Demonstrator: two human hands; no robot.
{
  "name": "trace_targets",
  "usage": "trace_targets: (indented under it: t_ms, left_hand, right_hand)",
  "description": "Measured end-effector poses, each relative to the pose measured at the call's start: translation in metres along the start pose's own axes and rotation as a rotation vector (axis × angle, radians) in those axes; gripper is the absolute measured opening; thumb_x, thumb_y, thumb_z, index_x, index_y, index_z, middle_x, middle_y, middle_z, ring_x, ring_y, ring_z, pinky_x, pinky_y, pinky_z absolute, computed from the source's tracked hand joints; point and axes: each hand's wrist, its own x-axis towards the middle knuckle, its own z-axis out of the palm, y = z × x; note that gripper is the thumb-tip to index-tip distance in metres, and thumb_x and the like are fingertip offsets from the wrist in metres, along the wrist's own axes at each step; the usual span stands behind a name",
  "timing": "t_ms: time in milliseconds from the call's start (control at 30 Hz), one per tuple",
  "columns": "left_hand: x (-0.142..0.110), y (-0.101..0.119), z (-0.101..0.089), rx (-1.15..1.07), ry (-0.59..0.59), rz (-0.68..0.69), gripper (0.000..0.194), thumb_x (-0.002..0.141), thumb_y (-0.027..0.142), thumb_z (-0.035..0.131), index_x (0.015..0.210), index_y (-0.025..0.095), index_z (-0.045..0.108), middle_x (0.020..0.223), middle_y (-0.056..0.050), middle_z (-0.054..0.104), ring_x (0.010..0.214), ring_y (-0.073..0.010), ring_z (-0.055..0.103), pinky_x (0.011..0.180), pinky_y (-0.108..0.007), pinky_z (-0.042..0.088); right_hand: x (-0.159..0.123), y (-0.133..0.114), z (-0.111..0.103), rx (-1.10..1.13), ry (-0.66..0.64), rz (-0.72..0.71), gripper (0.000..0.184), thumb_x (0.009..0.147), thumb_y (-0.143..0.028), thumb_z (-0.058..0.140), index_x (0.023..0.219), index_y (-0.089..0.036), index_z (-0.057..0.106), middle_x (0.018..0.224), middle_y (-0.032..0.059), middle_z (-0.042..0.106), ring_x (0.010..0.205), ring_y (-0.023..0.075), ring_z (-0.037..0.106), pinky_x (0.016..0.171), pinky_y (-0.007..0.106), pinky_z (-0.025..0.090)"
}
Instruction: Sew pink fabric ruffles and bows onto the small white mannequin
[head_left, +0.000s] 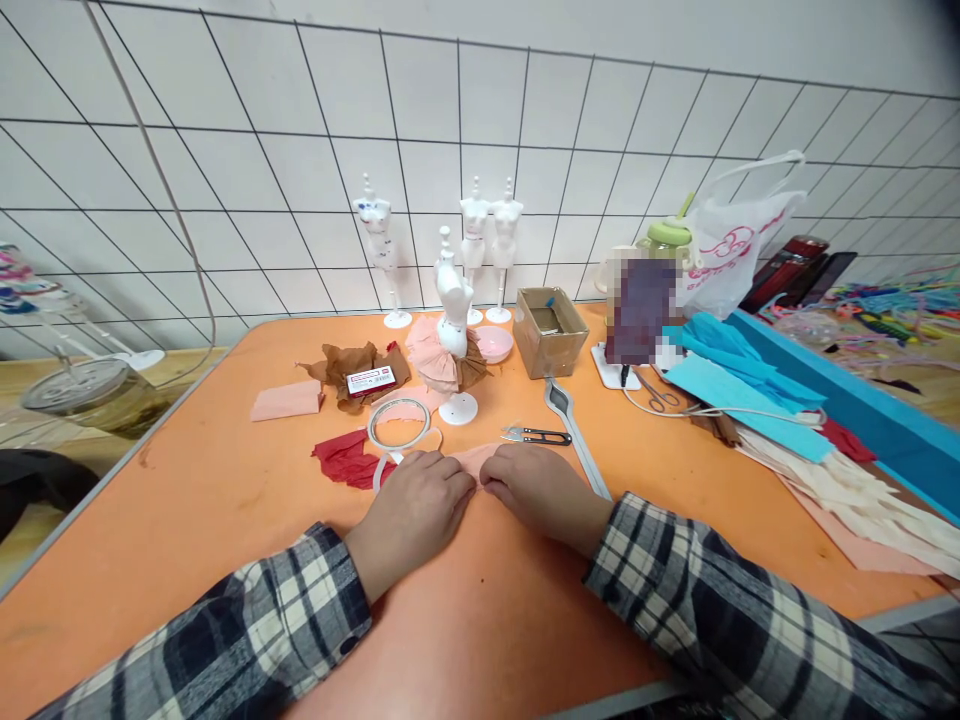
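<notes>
Both hands rest low over the orange table, fingers curled on a piece of pink crepe paper [478,457] that shows between them. My left hand [421,500] is closed on its left side, close to red crepe paper [345,458] and a roll of tape [398,424]. My right hand [536,492] grips the right side, just below the thread snips [544,436]. Behind them stands a small white mannequin [453,300] with a ruffled pink and brown paper skirt [435,355]. The fingertips are partly hidden.
A cardboard box [551,335], a pink bowl [495,344] and more mannequins [377,235] stand at the back. Brown crepe paper [345,365] bears a small labelled box [370,380]. Right lie a grey strap-like tool [576,430], scissors [660,400] and blue paper [750,400].
</notes>
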Motion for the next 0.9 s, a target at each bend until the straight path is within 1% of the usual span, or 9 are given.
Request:
trace_targets:
  t_ms: [67,133,233,300,467,600,667,767,900]
  left_hand:
    - [0.0000,-0.0007,0.0009,-0.014,0.009,-0.010,0.024,0.092,0.020,0.046,0.093,0.019,0.071,0.077,-0.007,0.067,0.078,-0.0208,0.061,0.075,-0.036,0.045]
    - [0.0003,-0.0011,0.0014,-0.022,-0.001,-0.033,0.025,0.093,0.020,0.046,0.094,0.019,0.071,0.079,-0.007,0.067,0.080,-0.0212,0.061,0.076,-0.037,0.045]
    - [0.0012,-0.0009,0.0017,-0.014,-0.035,-0.059,0.026,0.093,0.020,0.046,0.092,0.019,0.071,0.080,-0.007,0.068,0.080,-0.0217,0.061,0.077,-0.038,0.046]
    - [0.0017,-0.0005,0.0015,-0.006,-0.040,-0.048,0.026,0.093,0.019,0.046,0.091,0.018,0.072,0.080,-0.007,0.067,0.079,-0.0216,0.060,0.076,-0.037,0.046]
    - [0.0010,-0.0016,0.0009,-0.022,0.008,-0.007,0.023,0.092,0.019,0.049,0.089,0.019,0.072,0.080,-0.008,0.067,0.083,-0.0216,0.060,0.078,-0.037,0.046]
    - [0.0001,-0.0033,0.0021,-0.069,0.029,-0.025,0.022,0.092,0.020,0.049,0.093,0.019,0.071,0.079,-0.007,0.068,0.082,-0.0213,0.061,0.078,-0.037,0.046]
    - [0.0006,-0.0034,0.0025,-0.069,0.009,-0.047,0.023,0.093,0.020,0.048,0.094,0.018,0.071,0.081,-0.008,0.068,0.082,-0.0217,0.061,0.079,-0.038,0.046]
    - [0.0021,-0.0030,0.0022,-0.047,-0.038,-0.055,0.025,0.093,0.020,0.047,0.091,0.017,0.072,0.081,-0.008,0.068,0.082,-0.0223,0.061,0.078,-0.038,0.047]
    - [0.0029,-0.0032,0.0016,-0.029,-0.022,-0.040,0.025,0.094,0.022,0.047,0.090,0.016,0.071,0.089,-0.009,0.067,0.086,-0.0227,0.060,0.078,-0.037,0.048]
  right_hand:
    - [0.0003,0.0003,0.0007,0.028,0.008,0.022,0.014,0.092,-0.019,0.049,0.095,-0.018,0.063,0.091,0.0041,0.064,0.083,0.0157,0.055,0.069,0.027,0.033]
    - [0.0009,0.0010,0.0017,0.044,0.001,0.028,0.017,0.093,-0.021,0.049,0.098,-0.018,0.065,0.093,0.0049,0.065,0.086,0.0160,0.056,0.071,0.027,0.034]
    - [0.0020,0.0017,0.0023,0.045,-0.023,0.028,0.020,0.094,-0.023,0.049,0.094,-0.019,0.068,0.090,0.0049,0.064,0.087,0.0162,0.056,0.073,0.028,0.035]
    - [0.0021,0.0012,0.0013,0.030,-0.025,0.027,0.019,0.093,-0.024,0.050,0.092,-0.019,0.068,0.089,0.0047,0.062,0.085,0.0159,0.055,0.071,0.027,0.035]
    - [0.0001,-0.0023,-0.0033,-0.027,-0.026,0.031,0.022,0.095,-0.026,0.046,0.091,-0.020,0.067,0.087,0.0040,0.063,0.080,0.0159,0.056,0.064,0.027,0.033]
    - [-0.0005,-0.0037,-0.0045,-0.013,-0.018,0.073,0.017,0.094,-0.028,0.050,0.097,-0.019,0.065,0.089,0.0042,0.065,0.083,0.0168,0.058,0.066,0.027,0.034]
    - [-0.0001,-0.0035,-0.0042,0.000,-0.025,0.077,0.018,0.093,-0.028,0.051,0.097,-0.019,0.066,0.090,0.0045,0.065,0.084,0.0168,0.059,0.067,0.027,0.035]
    - [0.0008,-0.0026,-0.0039,0.009,-0.031,0.059,0.020,0.094,-0.027,0.049,0.093,-0.020,0.068,0.090,0.0038,0.064,0.082,0.0158,0.058,0.066,0.027,0.034]
    - [0.0005,-0.0021,-0.0042,-0.008,-0.018,0.036,0.022,0.095,-0.028,0.047,0.089,-0.020,0.067,0.088,0.0036,0.063,0.080,0.0152,0.057,0.063,0.026,0.032]
